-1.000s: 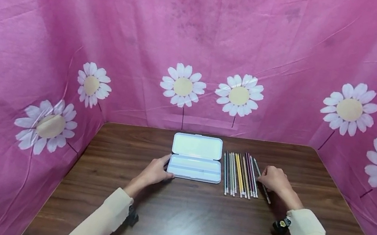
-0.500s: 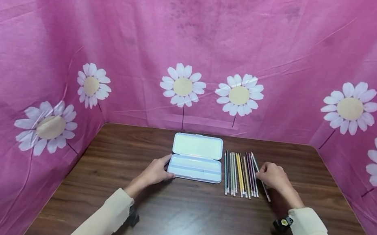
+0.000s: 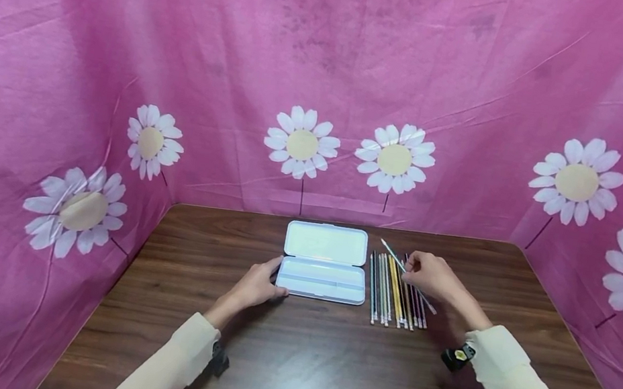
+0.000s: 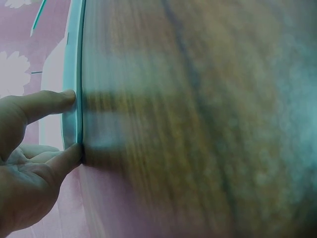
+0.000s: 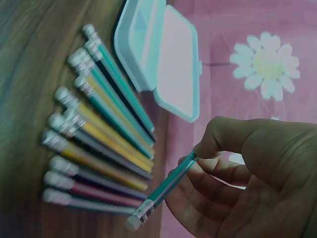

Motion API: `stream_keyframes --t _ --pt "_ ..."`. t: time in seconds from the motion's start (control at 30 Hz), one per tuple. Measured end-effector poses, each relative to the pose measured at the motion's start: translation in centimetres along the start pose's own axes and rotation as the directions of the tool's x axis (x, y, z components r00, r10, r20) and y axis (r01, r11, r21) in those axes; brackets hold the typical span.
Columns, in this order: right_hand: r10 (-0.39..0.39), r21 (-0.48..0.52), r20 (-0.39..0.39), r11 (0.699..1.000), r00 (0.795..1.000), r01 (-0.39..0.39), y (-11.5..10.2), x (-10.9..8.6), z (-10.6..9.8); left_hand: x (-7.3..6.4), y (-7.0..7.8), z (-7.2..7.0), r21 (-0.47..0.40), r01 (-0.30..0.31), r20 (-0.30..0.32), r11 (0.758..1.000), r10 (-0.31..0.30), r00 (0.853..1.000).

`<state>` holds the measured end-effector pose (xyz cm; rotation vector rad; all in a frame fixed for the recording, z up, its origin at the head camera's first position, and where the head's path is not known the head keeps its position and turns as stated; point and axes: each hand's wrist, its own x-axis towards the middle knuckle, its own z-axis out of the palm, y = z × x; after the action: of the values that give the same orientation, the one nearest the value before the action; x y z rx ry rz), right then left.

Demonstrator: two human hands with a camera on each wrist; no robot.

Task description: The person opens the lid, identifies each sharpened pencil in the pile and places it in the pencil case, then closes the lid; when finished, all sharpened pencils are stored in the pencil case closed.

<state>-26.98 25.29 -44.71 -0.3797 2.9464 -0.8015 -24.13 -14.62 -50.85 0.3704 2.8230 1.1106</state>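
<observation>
A white pencil case [image 3: 320,297] lies with its lid [image 3: 325,242] raised back, its shallow tray bare and divided by thin ridges. My left hand [image 3: 256,283] holds the case's left end, thumb at the front corner; the left wrist view shows its fingertips [image 4: 69,99] on the case's side. To the right, my right hand [image 3: 432,273] pinches a green pencil [image 5: 171,181] between thumb and fingers. That pencil slants over the right part of a row of pencils [image 3: 397,290], its eraser end toward the lower right. Fingers hide its middle in the head view.
The row holds several pencils in green, yellow, black and maroon, eraser ends toward me. Everything lies on a dark wooden table [image 3: 286,354]. Pink cloth [image 3: 357,59] with white daisies hangs at the back and both sides. Both wrists carry small black cameras [image 3: 457,358].
My right hand has lifted the pencil from the row's right side and moved it left and away from me, tilting it over the other pencils. The left hand and case stay put.
</observation>
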Motion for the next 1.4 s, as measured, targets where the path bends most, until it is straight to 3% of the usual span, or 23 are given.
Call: stream_keyframes --t 0.27,0.43,0.7,1.07,1.4 --pt "-0.072 -0.019 0.049 0.997 0.996 0.073 -3.7 1.7 -0.5 0.1 0.0 0.1 -0.008 0.014 0.004 1.0 -0.014 1.0" --pt "-0.113 -0.05 0.101 0.992 0.988 0.119 -5.7 2.9 -0.4 0.0 0.0 0.1 0.02 -0.012 0.001 1.0 0.012 1.0" --pt "-0.168 -0.173 0.149 0.966 0.975 0.193 -8.8 4.8 0.0 0.2 0.0 -0.1 0.013 0.007 0.012 1.0 -0.007 1.0" --pt "-0.193 -0.259 0.242 0.932 0.951 0.255 -12.5 6.3 1.8 0.2 -0.1 0.0 0.018 0.016 0.018 1.0 -0.016 1.0" --pt "-0.242 -0.279 0.306 0.902 0.921 0.33 -14.1 7.6 3.9 0.1 0.2 -0.1 0.035 -0.025 0.009 0.999 0.024 1.0"
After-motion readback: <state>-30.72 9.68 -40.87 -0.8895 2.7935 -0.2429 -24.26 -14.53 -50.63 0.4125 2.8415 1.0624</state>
